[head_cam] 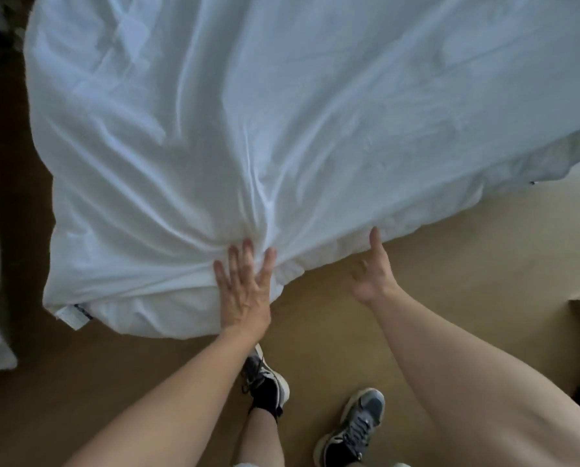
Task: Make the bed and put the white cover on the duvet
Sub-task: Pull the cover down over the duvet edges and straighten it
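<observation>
White duvet cover [281, 112] under left hand [243, 288], fingers spread flat — right hand [371, 271] loose-fingered at its edge; corner tag [74, 315] unreadable

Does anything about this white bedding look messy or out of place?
Yes. The white cover is bunched into creases that fan out from the left hand pressing on it, and a label sticks out at its near left corner. Nothing looks torn or spilled.

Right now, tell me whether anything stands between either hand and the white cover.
Nothing visible does. The left hand presses flat on the white cover at its bunched near edge. The right hand reaches that edge further right with one fingertip, only bare tan floor beneath it.
</observation>
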A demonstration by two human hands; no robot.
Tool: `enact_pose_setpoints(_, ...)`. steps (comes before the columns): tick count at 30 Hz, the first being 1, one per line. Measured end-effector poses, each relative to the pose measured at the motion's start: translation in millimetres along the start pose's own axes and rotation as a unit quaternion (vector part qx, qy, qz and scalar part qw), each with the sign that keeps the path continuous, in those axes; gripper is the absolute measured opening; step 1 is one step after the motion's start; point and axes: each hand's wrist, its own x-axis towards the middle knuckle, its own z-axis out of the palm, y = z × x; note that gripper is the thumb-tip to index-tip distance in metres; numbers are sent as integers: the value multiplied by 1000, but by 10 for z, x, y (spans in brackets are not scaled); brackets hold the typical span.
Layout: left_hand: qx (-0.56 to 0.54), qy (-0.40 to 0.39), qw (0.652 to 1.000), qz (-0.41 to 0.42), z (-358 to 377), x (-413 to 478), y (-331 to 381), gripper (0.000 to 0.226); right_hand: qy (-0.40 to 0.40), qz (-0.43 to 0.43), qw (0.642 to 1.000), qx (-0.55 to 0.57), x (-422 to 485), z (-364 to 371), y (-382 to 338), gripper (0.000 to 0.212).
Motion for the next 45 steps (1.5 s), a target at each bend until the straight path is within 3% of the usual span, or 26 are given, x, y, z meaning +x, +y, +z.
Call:
enact_pose_setpoints(1,0,14,1000,-13,28,75,-20,143,-14,-12,999,29,44,55,-82,85)
enact_pose_setpoints(4,-15,38,999,-30,-101,174,22,148,40,-82,994,59,80,247,-270,22)
enact_pose_setpoints(5,-37,56,997,-21,-213,155,109,146,56,-95,992,66,26,310,-341,11)
enact_pose_setpoints(9,-70,72,995,-3,-724,166,688,145,57,-143,987,-54,-414,573,-764,15)
enact_pose_setpoints(12,-115,92,985,-92,-1125,383,856,136,1,-223,964,-146,-847,893,-1220,18)
enact_pose_setpoints(16,-186,143,966,-110,-2044,1250,-7,64,-77,-320,926,-185,-1051,1575,-1877,13)
enact_pose_setpoints(18,-109,191,973,-75,-2588,1925,-660,34,-83,-354,893,-267,-915,1989,-2155,22)
enact_pose_setpoints(19,-39,225,972,-63,-2845,2329,-967,27,-90,-388,852,-339,-817,2188,-2283,26)
enact_pose_setpoints(20,23,242,967,-70,-3093,2714,-1187,26,-93,-427,788,-434,-652,2363,-2389,21)
enact_pose_setpoints(21,59,250,962,-94,-3285,3036,-1308,30,-84,-452,699,-548,-470,2508,-2477,30)
enact_pose_setpoints(23,50,263,952,-149,-3526,3437,-1171,45,-80,-450,521,-721,-142,2743,-2702,90)
enact_pose_setpoints(24,41,295,947,-122,-3567,3509,-964,46,-69,-450,470,-756,-7,2843,-2842,108)
enact_pose_setpoints(26,4,336,940,62,-3308,3415,-549,36,-43,-453,417,-787,222,3002,-3141,125)
enact_pose_setpoints(27,-12,300,943,146,-3026,3252,-401,38,-35,-448,396,-801,349,3076,-3282,130)
enact_pose_setpoints(29,8,146,970,192,-2476,2904,-287,63,-39,-433,354,-828,523,3220,-3495,135)
enact_pose_setpoints(31,42,30,989,141,-2047,2792,-265,76,-50,-424,335,-840,697,3369,-3642,136)
enact_pose_setpoints(34,41,-42,996,67,-1747,2877,-31,58,-75,-402,309,-859,888,3551,-3766,137)
enact_pose_setpoints(37,27,-17,998,54,-1755,3064,131,33,-91,-388,285,-872,1001,3631,-3722,136)
enact_pose_setpoints(42,-97,56,993,47,-2325,3108,276,38,-132,-381,303,-863,1088,3593,-3722,128)
enact_pose_setpoints(45,-143,121,980,73,-2677,3013,135,20,-149,-378,318,-857,1038,3580,-3742,121)
